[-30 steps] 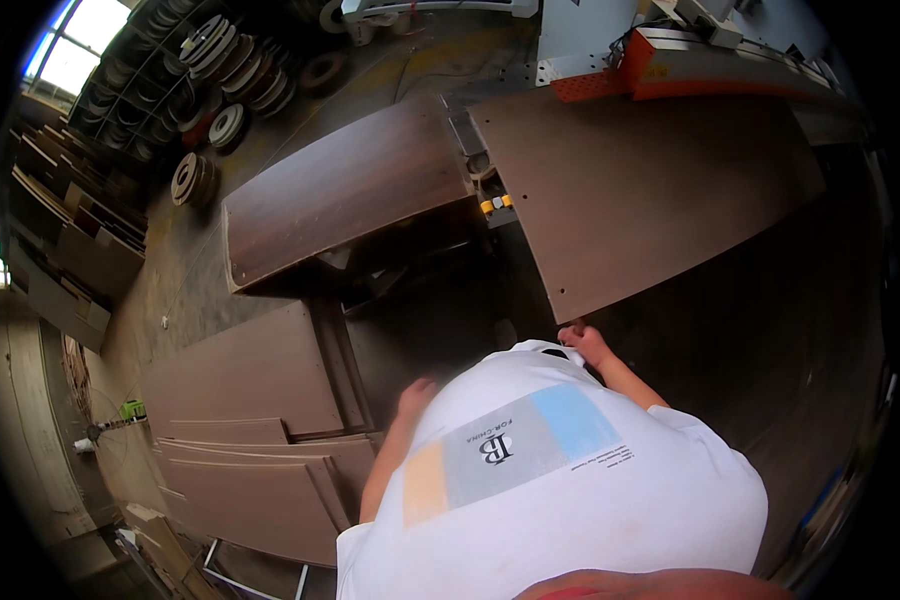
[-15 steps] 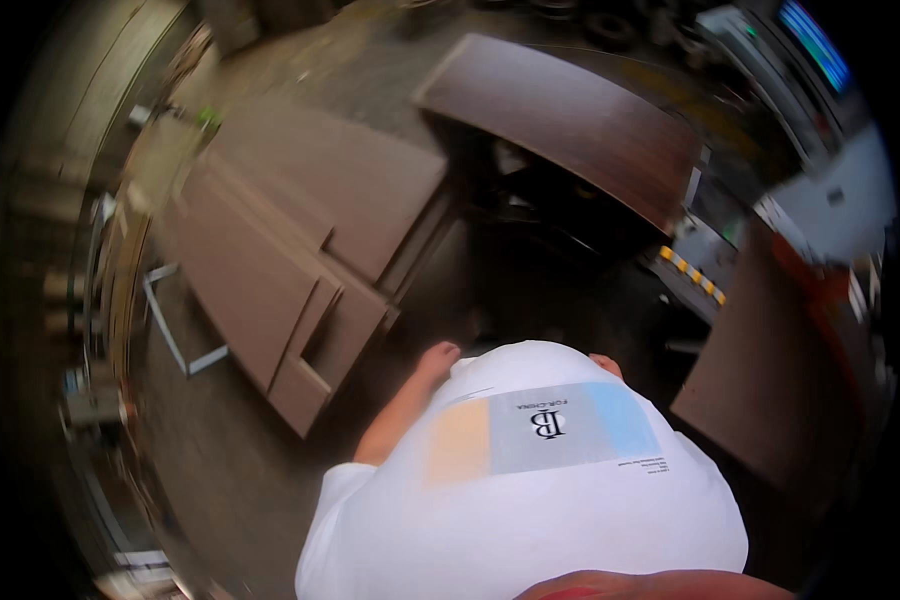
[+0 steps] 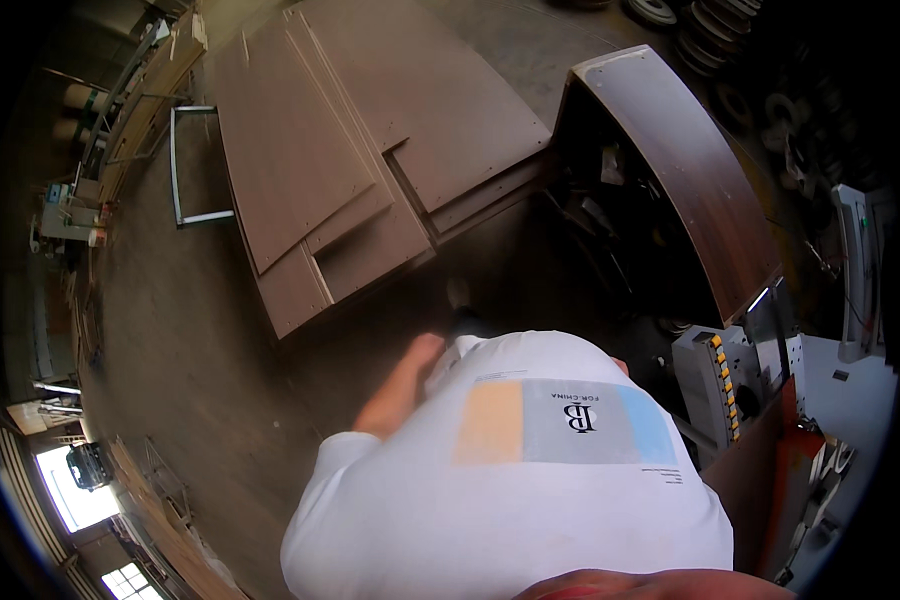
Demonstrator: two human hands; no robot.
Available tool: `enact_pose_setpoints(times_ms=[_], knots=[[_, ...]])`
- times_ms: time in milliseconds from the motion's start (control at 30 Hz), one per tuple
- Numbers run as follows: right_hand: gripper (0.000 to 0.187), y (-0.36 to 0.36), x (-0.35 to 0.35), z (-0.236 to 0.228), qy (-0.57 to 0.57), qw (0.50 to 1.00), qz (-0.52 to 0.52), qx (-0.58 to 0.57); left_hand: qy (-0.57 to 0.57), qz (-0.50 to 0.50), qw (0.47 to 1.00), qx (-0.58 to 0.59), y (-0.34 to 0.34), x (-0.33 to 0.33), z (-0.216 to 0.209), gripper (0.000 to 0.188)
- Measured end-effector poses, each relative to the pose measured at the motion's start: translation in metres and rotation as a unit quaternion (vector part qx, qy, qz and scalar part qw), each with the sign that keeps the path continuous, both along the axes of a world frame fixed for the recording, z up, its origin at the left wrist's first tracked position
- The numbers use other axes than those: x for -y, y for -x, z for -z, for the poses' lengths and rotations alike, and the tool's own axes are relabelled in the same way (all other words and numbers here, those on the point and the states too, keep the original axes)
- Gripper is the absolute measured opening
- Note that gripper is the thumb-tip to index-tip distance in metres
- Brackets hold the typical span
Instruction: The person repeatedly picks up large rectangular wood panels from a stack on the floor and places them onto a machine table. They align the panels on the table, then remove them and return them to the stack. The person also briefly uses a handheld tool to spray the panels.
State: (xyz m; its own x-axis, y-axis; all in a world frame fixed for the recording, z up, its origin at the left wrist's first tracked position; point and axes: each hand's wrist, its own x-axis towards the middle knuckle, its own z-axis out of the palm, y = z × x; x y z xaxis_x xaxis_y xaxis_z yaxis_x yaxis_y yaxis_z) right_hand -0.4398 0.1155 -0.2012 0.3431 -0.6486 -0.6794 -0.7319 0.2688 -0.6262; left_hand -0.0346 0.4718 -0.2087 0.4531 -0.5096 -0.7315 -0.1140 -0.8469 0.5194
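My left hand (image 3: 427, 347) hangs at my left side, against the edge of my white T-shirt. Its fingers are mostly hidden, so I cannot make out whether it holds anything. Only a sliver of my right hand (image 3: 621, 366) shows past the shirt's right edge. Ahead of me lies a low stack of brown wooden boards (image 3: 300, 150), in overlapping pieces, some with notched corners. Neither hand touches the stack. To its right, a long dark wood-grain panel (image 3: 695, 160) forms the top of a piece with a black, shadowed underside.
A grey machine part with a yellow-and-black striped edge (image 3: 725, 390) stands close on my right. Left of the stack, a thin metal frame (image 3: 176, 165) rests on the concrete floor (image 3: 190, 330). Round discs (image 3: 715, 30) are piled at the far right. Long boards (image 3: 155, 75) line the left side.
My view has turned left: the board stack and dark panel have shifted right in the picture, and a bright opening now shows at lower left. Both hands stay by my sides.
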Motion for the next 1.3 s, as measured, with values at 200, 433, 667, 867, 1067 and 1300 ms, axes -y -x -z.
enact_pose_setpoints(times_ms=[200,433,667,867,1067,1300], knots=[[0.038,-0.075,-0.01,-0.041,-0.07,0.995,-0.035,-0.062,0.084,-0.178,0.978,-0.072,-0.092,-0.013,0.032,0.026],[0.037,-0.173,-0.041,-0.096,-0.081,0.991,-0.052,-0.096,0.026,-0.207,0.975,0.081,-0.276,-0.035,0.071,0.03],[0.036,-0.242,-0.061,-0.132,-0.087,0.987,-0.042,-0.125,-0.109,-0.241,0.928,0.263,-0.442,-0.039,0.015,0.049],[0.035,-0.281,-0.062,-0.151,-0.08,0.988,-0.042,-0.126,-0.145,-0.153,0.921,0.327,-0.493,-0.065,0.058,0.061],[0.037,-0.276,-0.052,-0.141,-0.107,0.983,-0.052,-0.137,-0.17,-0.099,0.921,0.338,-0.495,-0.066,0.053,0.059],[0.039,-0.315,-0.056,-0.157,-0.083,0.979,-0.1,-0.159,-0.176,-0.032,0.935,0.306,-0.514,-0.056,0.018,0.043]])
